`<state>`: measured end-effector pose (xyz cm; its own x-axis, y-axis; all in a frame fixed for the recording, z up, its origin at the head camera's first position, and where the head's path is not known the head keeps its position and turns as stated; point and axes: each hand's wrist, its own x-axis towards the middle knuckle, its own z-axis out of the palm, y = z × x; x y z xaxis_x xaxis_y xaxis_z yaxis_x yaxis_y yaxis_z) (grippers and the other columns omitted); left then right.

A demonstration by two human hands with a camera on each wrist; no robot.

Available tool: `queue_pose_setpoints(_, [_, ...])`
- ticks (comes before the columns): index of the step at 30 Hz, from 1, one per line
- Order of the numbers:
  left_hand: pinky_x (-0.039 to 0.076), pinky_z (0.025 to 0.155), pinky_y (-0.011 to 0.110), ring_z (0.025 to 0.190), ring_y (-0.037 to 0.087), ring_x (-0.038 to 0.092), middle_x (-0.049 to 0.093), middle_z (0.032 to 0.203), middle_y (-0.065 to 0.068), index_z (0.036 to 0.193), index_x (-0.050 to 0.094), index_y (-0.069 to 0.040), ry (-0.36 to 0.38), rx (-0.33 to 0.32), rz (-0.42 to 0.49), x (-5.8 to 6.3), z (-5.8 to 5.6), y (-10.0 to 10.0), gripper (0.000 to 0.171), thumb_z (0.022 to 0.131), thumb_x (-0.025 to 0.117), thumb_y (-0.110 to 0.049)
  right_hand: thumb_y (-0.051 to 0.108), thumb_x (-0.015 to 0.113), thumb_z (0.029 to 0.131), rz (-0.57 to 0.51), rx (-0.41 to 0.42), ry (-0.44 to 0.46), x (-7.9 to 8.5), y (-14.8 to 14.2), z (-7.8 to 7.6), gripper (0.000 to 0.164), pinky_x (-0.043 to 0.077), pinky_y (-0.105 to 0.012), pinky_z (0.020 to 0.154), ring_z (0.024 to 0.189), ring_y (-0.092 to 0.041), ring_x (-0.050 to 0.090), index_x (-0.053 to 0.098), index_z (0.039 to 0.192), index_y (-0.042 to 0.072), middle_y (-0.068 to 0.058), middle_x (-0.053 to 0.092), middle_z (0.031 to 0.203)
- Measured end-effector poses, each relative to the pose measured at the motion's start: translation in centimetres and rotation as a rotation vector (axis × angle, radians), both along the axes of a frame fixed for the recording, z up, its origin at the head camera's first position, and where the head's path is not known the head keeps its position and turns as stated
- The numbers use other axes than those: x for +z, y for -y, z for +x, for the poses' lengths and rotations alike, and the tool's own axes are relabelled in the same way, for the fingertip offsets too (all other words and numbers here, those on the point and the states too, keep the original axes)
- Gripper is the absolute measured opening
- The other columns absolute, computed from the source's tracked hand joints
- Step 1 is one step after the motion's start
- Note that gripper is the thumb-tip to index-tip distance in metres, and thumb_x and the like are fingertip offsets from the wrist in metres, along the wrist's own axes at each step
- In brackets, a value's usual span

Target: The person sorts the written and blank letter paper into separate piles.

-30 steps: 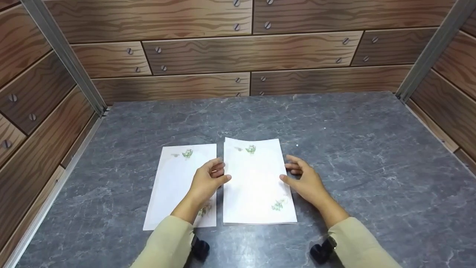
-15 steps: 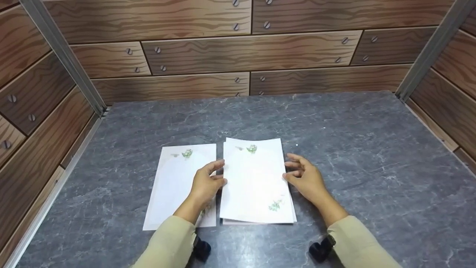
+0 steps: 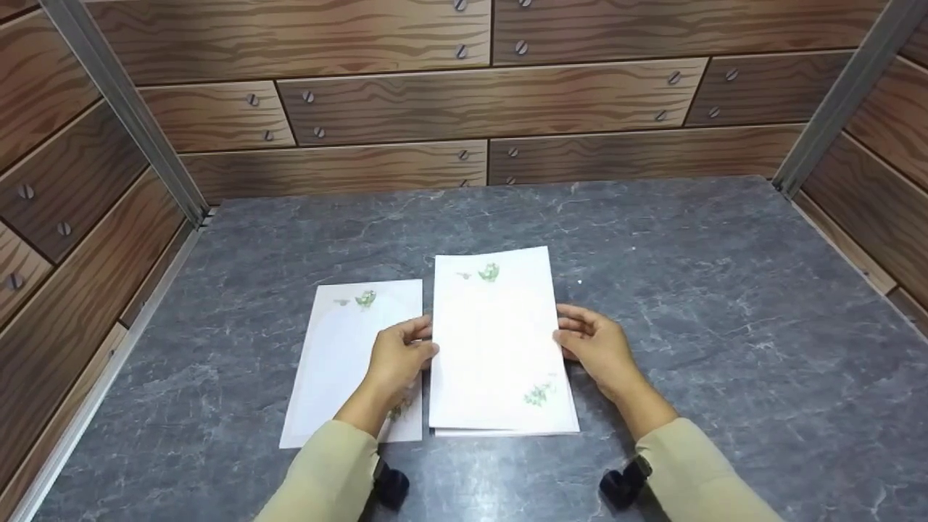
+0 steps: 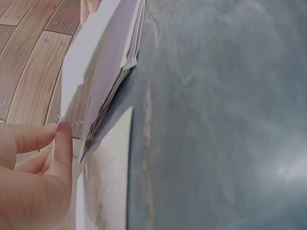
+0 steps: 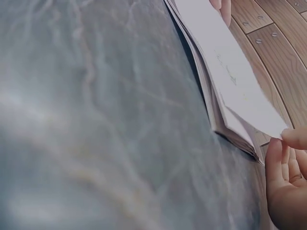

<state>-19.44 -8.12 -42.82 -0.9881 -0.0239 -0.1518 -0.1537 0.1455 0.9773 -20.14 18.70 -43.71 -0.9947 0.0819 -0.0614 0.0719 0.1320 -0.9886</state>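
A white paper sheet [image 3: 493, 341] with small green prints at its top and lower right is raised over a stack of paper [image 4: 108, 96]. My left hand [image 3: 395, 362] pinches its left edge between thumb and fingers. At the right edge, my right hand [image 3: 603, 359] pinches the same sheet. Both wrist views show a gap between this sheet and the stack below. Left of the stack, another printed sheet [image 3: 341, 370] lies flat on the table, partly covered by my left hand and forearm.
The dark marbled tabletop [image 3: 689, 275] surrounds the papers. Wood-patterned panels [image 3: 406, 109] stand behind and at both sides, with metal posts [image 3: 123, 109] at the corners. Tiny white specks dot the table right of the stack.
The top sheet has come up off the stack, first shifting at its lower edge, then its far edge moving up and away. Both hands have stayed at its sides.
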Motion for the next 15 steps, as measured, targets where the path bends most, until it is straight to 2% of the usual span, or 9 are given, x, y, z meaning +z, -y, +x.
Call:
queue_pose_setpoints(7, [0.055,0.077,0.026,0.092,0.019,0.062,0.062,0.107,0.009,0.131,0.055,-0.001,0.006,0.004,0.013,0.4,0.0,0.4,0.045,0.088,0.058,0.009,-0.007,0.061,0.088,-0.057,-0.011,0.019,0.3,0.3,0.0,0.040,0.055,-0.024,0.067,0.080,-0.011,0.060,0.056,0.127,-0.006,-0.011,0.059,0.099])
queue_pose_setpoints(15, [0.055,0.072,0.028,0.088,0.020,0.061,0.060,0.106,0.012,0.131,0.056,-0.002,0.002,0.006,0.040,0.8,0.0,1.3,0.045,0.088,0.059,0.009,-0.006,0.061,0.088,-0.104,0.001,0.014,0.6,0.8,-0.3,0.040,0.053,-0.024,0.063,0.079,-0.012,0.059,0.055,0.128,-0.005,-0.008,0.058,0.098])
